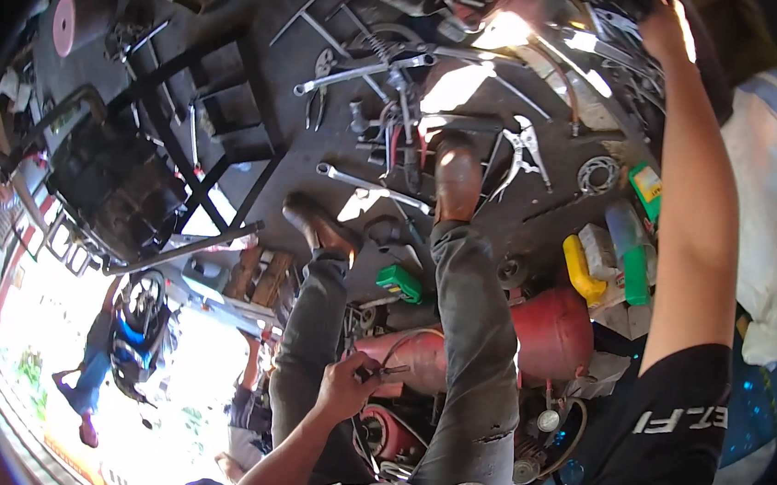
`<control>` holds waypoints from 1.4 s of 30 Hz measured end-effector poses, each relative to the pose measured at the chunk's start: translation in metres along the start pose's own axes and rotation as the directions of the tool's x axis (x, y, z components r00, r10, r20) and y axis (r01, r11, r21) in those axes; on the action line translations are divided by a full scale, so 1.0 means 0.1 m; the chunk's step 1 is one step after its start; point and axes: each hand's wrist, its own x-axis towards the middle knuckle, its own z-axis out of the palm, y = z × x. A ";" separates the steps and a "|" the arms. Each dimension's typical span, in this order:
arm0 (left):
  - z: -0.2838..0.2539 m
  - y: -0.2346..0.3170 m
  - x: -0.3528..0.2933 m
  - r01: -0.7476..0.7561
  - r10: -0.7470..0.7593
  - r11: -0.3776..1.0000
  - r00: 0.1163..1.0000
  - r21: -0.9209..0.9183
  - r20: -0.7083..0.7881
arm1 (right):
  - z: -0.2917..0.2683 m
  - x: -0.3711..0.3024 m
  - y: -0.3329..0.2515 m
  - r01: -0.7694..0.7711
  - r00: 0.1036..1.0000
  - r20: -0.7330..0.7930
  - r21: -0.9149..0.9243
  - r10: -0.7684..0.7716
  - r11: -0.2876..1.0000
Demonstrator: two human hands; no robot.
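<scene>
My left hand [346, 388] is in front of my lap with its fingers closed. A small dark metal piece [392, 369] sticks out from the fingertips; its kind is unclear. Stretched far forward to the right, my right hand [668, 31] is at a heap of metal tools [612, 63]. Glare and the frame's edge hide its fingers, so I cannot tell whether it grips anything. Ahead of my brown shoes lie a long combination wrench [366, 72], another wrench [370, 187], locking pliers [527, 153] and a T-handle wrench [305, 15] on the dark floor.
A black metal frame [254, 92] and a dark seat-like block [116, 186] stand at the left. Beneath my legs is a red air compressor tank [551, 335]. Yellow [580, 270] and green bottles [635, 275] stand by my right arm. Another person [84, 391] and a blue motorcycle [135, 340] show lower left.
</scene>
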 end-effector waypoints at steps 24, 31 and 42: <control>-0.58 -1.11 -0.02 -0.027 0.029 0.999 0.994 -0.022 0.108 | -2.83 -0.37 -3.52 -0.264 0.958 0.087 0.644 0.274 0.719; -0.63 -1.50 0.08 -0.071 0.086 0.991 0.987 -0.111 0.136 | -2.42 -1.19 -5.10 -0.382 0.765 0.611 0.685 -0.203 0.620; -0.57 -1.78 0.11 0.000 0.003 0.995 0.999 -0.098 0.034 | -2.42 -1.13 -5.15 -0.748 0.606 0.791 0.602 -0.080 0.280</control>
